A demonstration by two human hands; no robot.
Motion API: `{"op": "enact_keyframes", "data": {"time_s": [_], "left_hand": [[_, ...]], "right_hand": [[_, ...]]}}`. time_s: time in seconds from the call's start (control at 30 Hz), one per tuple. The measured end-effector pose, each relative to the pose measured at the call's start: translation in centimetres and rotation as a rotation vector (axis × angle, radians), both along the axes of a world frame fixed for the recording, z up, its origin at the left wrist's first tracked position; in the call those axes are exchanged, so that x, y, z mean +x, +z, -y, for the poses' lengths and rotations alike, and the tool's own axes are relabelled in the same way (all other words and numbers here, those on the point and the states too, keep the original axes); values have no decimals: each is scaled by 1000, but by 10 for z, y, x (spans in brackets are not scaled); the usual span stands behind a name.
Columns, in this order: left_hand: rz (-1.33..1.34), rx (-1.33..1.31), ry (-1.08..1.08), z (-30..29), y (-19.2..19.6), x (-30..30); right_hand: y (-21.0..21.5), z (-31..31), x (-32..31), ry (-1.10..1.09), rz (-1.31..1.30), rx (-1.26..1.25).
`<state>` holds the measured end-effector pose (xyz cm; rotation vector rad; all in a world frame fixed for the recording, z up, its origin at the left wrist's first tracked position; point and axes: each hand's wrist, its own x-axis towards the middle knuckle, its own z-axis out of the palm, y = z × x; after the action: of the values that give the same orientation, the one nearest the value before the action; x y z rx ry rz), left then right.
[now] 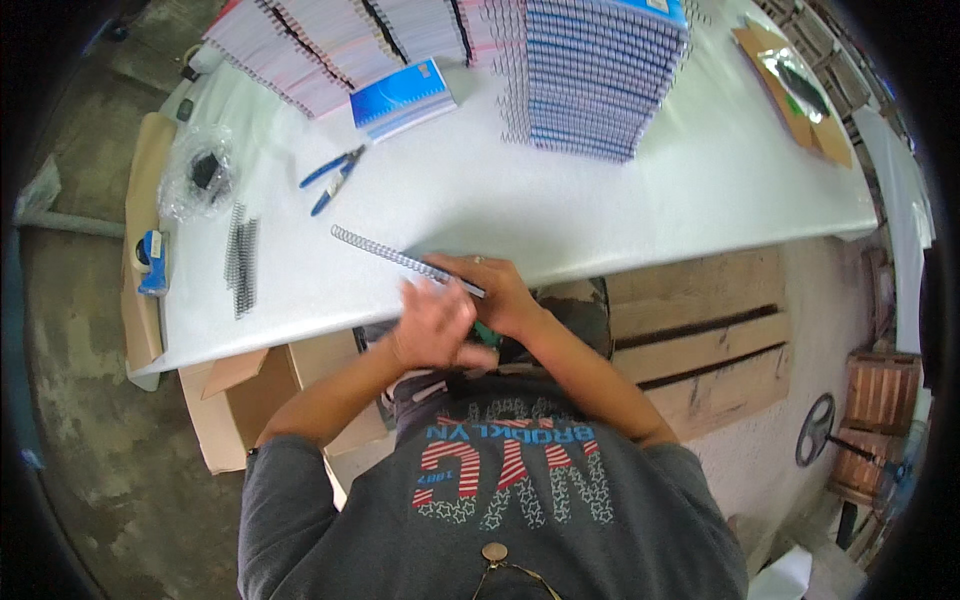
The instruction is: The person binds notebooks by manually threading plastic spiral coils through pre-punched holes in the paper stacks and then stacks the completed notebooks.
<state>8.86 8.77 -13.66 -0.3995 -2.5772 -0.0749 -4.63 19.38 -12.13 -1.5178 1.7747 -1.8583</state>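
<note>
My right hand (500,293) is closed round a small notebook (468,287), held edge-up at the table's front edge; mostly its narrow edge shows. A dark metal spiral coil (365,243) runs along that edge, and its free end sticks out to the left over the table. Beside the coil and the notebook is my left hand (435,325), smeared by motion, so its grip is unclear. Blue-handled pliers (338,178) lie beyond the coil. Several loose spiral coils (241,262) rest together at the left.
On the white table (590,215) stand a tall stack of spiral-bound notebooks (600,90), a small blue-covered stack (400,95) and rows of bound notebooks (290,55). A plastic-wrapped roll (197,173) and a blue tape dispenser (153,262) sit left. Below is a cardboard box (235,410).
</note>
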Motion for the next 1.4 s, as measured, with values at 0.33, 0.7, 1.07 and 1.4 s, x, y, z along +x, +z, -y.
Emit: {"op": "enact_keyframes", "data": {"time_s": [0.33, 0.7, 1.07, 1.4], "left_hand": [[25, 127, 324, 1, 67, -30], [239, 301, 108, 17, 122, -58], [261, 276, 61, 26, 141, -67], [198, 553, 5, 61, 166, -76]], "right_hand": [[9, 8, -5, 113, 319, 88], [10, 17, -8, 57, 377, 227], [24, 24, -21, 90, 129, 369], [92, 31, -28, 162, 201, 205]]}}
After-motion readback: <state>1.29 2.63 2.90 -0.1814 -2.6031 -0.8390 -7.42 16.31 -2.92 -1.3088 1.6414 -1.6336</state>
